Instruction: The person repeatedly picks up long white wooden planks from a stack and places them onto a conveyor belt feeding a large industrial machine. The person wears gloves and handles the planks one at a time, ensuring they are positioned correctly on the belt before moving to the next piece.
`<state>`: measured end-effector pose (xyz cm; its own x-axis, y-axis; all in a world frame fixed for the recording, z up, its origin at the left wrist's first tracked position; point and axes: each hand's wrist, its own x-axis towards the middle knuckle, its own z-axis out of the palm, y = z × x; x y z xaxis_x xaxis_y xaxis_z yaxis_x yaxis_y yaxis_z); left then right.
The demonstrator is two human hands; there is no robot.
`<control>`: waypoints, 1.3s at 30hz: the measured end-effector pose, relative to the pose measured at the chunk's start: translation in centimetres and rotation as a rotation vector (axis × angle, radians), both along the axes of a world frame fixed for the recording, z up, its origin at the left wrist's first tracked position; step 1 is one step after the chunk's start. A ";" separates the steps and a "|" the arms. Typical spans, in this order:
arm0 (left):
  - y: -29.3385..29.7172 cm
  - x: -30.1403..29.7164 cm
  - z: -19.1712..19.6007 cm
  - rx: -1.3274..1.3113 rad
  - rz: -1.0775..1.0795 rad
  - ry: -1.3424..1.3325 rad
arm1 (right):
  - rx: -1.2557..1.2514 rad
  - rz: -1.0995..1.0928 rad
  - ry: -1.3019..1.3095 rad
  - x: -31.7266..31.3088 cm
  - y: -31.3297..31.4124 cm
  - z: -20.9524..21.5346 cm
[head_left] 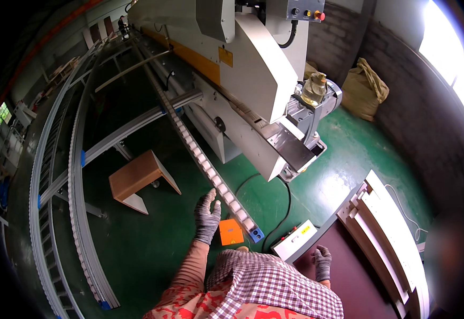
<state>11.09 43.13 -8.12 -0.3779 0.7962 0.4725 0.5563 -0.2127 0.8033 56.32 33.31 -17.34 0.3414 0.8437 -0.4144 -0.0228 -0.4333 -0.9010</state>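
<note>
My left hand (pixel 208 217), in a grey striped work glove, is raised beside the near end of a roller rail (pixel 209 170). Its fingers and thumb are apart, and it holds nothing. Small white rollers run along this rail to a blue end cap (pixel 256 234). To the right, my right hand (pixel 322 263), gloved the same way, is over or on a dark red panel (pixel 343 274). Its fingers are loosely bent with nothing visible in them; whether they touch the panel I cannot tell.
A large white machine (pixel 258 69) with a motor (pixel 327 98) stands ahead. Long metal rails (pixel 77 207) run along the left. A brown wooden stool (pixel 136 175) and an orange plate (pixel 231 232) are low down. White strips (pixel 383 234) lie on the panel, near a white switch box (pixel 294 240).
</note>
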 end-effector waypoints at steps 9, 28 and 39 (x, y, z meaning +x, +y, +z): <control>4.0 -3.1 0.0 0.043 0.106 0.129 | -0.075 -0.015 -0.102 -2.5 0.3 -0.3; 9.3 -8.2 0.9 -0.087 0.172 0.194 | -0.250 -0.131 -0.189 -3.0 2.1 -0.3; 10.3 -8.9 0.4 -0.057 0.111 0.227 | -0.324 -0.068 -0.390 -3.0 2.4 -0.3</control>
<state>2.24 53.42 -7.73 -0.3535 0.7837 0.5108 0.7411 -0.0985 0.6641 53.30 35.67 -17.64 0.5723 0.6634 -0.4820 0.2505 -0.7012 -0.6675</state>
